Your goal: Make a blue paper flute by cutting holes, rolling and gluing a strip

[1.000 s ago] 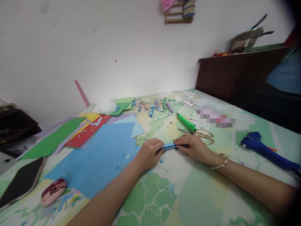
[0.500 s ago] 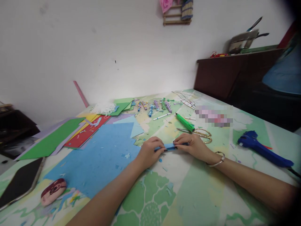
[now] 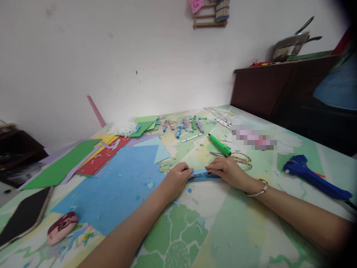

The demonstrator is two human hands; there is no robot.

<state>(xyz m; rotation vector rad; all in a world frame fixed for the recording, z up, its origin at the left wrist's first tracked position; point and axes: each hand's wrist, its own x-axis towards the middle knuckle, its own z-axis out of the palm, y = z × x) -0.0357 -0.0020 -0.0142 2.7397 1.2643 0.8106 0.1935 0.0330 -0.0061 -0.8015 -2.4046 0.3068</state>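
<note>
A narrow strip of blue craft sheet [image 3: 201,174] stretches between my two hands, low over the table. My left hand [image 3: 178,178] pinches its left end. At the other end, my right hand [image 3: 225,170], with a silver bangle at the wrist, grips it between thumb and fingers. Just beyond my right hand lie gold-handled scissors [image 3: 243,160] and a green utility knife [image 3: 219,144]. To the left of my left hand is a large blue sheet [image 3: 119,178] sprinkled with tiny offcuts.
Several small decorated rolls [image 3: 178,131] and a white marker pen [image 3: 192,138] lie farther back. A blue glue gun [image 3: 312,176] rests at the right. Coloured sheets [image 3: 64,163], a phone [image 3: 25,216] and a pink case [image 3: 63,227] occupy the left side.
My fingers have shifted on the blue strip, and more of it shows between my hands. My left hand has moved slightly left along it.
</note>
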